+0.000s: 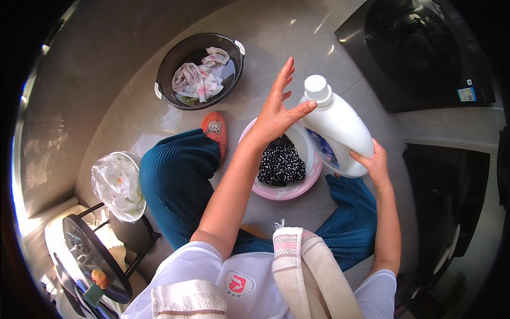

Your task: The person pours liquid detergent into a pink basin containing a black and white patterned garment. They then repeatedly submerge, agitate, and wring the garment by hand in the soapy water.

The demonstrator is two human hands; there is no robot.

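A large white plastic bottle [348, 125], most likely laundry detergent, tilts above the right side of a pink-rimmed basin [276, 195]. My right hand [376, 162] grips it near its base, thumb on the side facing me. Up by the bottle's white cap [316, 86] is my left hand [276, 114], its fingers stretched out and apart. The left thumb reaches to the neck just below the cap; whether it touches cannot be made out. In the basin lies a bunched black cloth with white dots [282, 164], partly covered by my left forearm.
Farther off stands a black basin [171, 98] with white handles, holding a pale pink-stained cloth [196, 81]. A bag-lined bin [119, 186] and a round glass-topped table [87, 255] are at left. A dark front-loading washing machine [356, 48] stands far right. My orange slipper [214, 137] rests beside the pink basin.
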